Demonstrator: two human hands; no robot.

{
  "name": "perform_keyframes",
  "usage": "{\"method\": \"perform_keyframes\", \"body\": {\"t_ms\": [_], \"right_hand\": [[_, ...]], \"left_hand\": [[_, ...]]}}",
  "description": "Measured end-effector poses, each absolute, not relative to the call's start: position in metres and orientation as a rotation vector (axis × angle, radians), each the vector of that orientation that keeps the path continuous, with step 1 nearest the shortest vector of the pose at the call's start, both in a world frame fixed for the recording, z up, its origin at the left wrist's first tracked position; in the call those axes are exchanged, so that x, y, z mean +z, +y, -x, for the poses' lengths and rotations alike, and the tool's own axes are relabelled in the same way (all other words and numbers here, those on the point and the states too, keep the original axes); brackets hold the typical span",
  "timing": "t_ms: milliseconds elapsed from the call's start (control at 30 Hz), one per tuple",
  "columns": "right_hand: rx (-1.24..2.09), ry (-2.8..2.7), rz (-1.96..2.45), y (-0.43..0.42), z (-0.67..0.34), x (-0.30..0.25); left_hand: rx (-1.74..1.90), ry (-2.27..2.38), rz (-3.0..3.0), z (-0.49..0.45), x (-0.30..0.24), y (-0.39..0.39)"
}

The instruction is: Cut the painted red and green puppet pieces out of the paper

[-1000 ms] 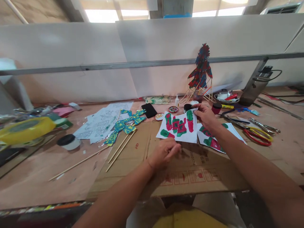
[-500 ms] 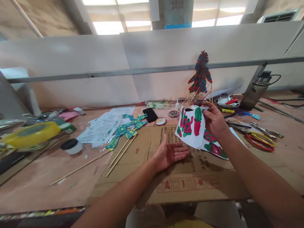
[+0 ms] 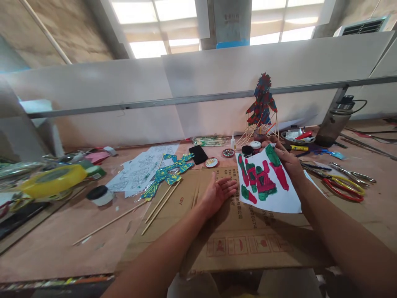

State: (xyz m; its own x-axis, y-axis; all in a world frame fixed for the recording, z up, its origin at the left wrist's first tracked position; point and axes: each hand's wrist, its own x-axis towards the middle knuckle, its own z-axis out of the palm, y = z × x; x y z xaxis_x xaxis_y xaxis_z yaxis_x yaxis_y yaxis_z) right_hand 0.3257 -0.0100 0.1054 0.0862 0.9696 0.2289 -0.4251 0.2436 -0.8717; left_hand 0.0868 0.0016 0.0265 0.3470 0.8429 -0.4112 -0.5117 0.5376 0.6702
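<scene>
My right hand (image 3: pixel 287 159) grips the top edge of a white paper sheet (image 3: pixel 268 182) painted with green and red shapes and holds it lifted and tilted above the flattened cardboard (image 3: pixel 242 236). My left hand (image 3: pixel 218 194) is open, palm up, fingers stretched toward the sheet's left edge, hovering just over the cardboard and holding nothing. The sheet hides whatever lies under it.
A blue-green paper puppet on sticks (image 3: pixel 167 176) lies left of the cardboard beside printed sheets (image 3: pixel 139 167). Red-and-yellow scissors (image 3: pixel 344 188), pliers (image 3: pixel 353 174), small paint jars (image 3: pixel 251 149), a phone (image 3: pixel 198 154), a standing puppet (image 3: pixel 262 105), a flask (image 3: pixel 336 118) and a yellow tape roll (image 3: pixel 51 180) surround the area.
My right hand lifted the painted sheet off the cardboard and turned it toward me. My left hand let go, opened and turned palm up.
</scene>
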Motion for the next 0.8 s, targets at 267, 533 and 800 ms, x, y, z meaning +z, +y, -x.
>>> {"method": "perform_keyframes", "body": {"t_ms": [267,533,800], "right_hand": [[1.182,-0.914,0.692,0.006,-0.333,0.095],[1.185,-0.909,0.869,0.030,-0.353,0.079],[1.097,-1.065,0.985,0.035,-0.358,0.067]], "left_hand": [[0.795,0.667,-0.564,-0.084,0.023,0.019],[1.017,0.834,-0.531,-0.067,0.032,0.031],[1.080,0.846,-0.559,-0.049,0.021,0.045]]}}
